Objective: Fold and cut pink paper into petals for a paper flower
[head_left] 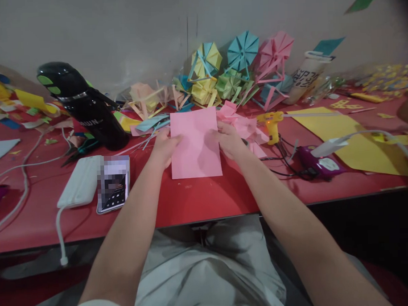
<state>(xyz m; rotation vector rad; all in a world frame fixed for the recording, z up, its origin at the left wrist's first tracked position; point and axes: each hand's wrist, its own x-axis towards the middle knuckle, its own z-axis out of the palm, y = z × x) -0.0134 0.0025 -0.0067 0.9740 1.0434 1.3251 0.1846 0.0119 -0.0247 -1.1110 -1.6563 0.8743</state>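
Note:
A pink sheet of paper [196,153] is held upright or slightly tilted just above the red table [192,202]. My left hand [166,147] grips its left edge, thumb on the near face and the other fingers mostly behind it. On the opposite edge my right hand [229,141] pinches the sheet the same way. Behind and right of the sheet lie folded pink paper pieces [245,122], partly hidden by my right hand. Whether the sheet's lower edge touches the table I cannot tell.
Folded paper umbrellas [243,49] lean along the wall. A black bottle [88,110], white power bank [82,182] and phone [113,185] stand or lie left. Rightward are a yellow glue gun [272,127], purple power socket [320,162], yellow paper [361,147] and cables.

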